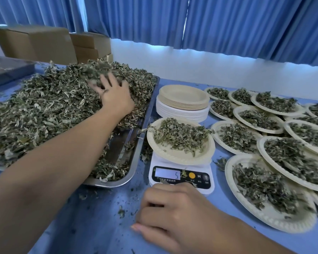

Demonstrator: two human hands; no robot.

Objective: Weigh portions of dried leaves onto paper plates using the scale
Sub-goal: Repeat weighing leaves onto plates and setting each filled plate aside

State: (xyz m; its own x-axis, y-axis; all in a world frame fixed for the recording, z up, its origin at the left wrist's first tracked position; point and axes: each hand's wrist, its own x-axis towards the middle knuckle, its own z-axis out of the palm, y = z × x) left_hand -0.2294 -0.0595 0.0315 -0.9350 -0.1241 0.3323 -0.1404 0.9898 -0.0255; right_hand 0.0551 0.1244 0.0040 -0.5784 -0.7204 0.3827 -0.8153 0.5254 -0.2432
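your left hand [114, 96] lay on the heap of dried leaves [44, 110] in the metal tray [136, 154], its grip spread apart with the fingertips sunk in, likely to gather more, since the scale [180, 177] under the plate [180, 156] read only 5. your right hand [173, 213] rested on the tabletop [99, 217] just before the scale, grip loosely curled on nothing. filled plates [275, 222] sat to the right, spare plates [182, 109] behind the scale.
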